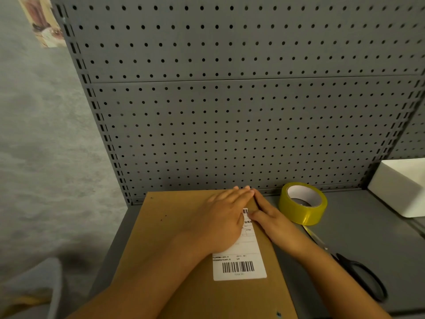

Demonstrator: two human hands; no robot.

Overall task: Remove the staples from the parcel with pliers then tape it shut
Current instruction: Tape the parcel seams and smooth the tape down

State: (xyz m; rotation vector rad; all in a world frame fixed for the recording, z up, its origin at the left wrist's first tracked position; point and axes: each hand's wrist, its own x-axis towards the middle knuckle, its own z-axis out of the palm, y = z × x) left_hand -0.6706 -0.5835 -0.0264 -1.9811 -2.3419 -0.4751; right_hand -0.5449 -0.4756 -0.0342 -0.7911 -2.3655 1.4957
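1. Parcel (184,261), a flat brown cardboard piece bearing a white shipping label (240,261), lay on the grey shelf (368,238), its far edge close to the pegboard (230,100).
2. Left hand (220,217) rested flat on the parcel, fingers straight and together, palm partly covering the label. It held nothing.
3. Right hand (271,217) lay alongside, fingers extended toward the far edge, fingertips touching those of the left. It also held nothing.
4. Judgement: both hands appeared to be pressing or smoothing along a line on the parcel top. No tape strip could be made out under them; no staples or pliers were visible.
5. Tape roll (303,203), yellow-tinted, stood just beside the right hand on the shelf. Scissors (358,272) with black handles lay near the right forearm, blades pointing toward the roll.
6. Risk: uneven pressure could leave wrinkles or a lifted edge if tape was there, so the seal would fail.
7. Risk: tape laid across the label would obscure the barcode.
8. Risk: a sweep of the right forearm could knock the scissors, or nudge the roll toward the shelf back.
9. Risk: small dark marks near the parcel's left edge may be staple holes; any remaining staple could scratch a palm. Cannot confirm.
10. Surroundings: grey metal shelf, perforated grey pegboard behind, white box (400,187) at the right, rough grey wall to the left with a picture (43,21) pinned high up.
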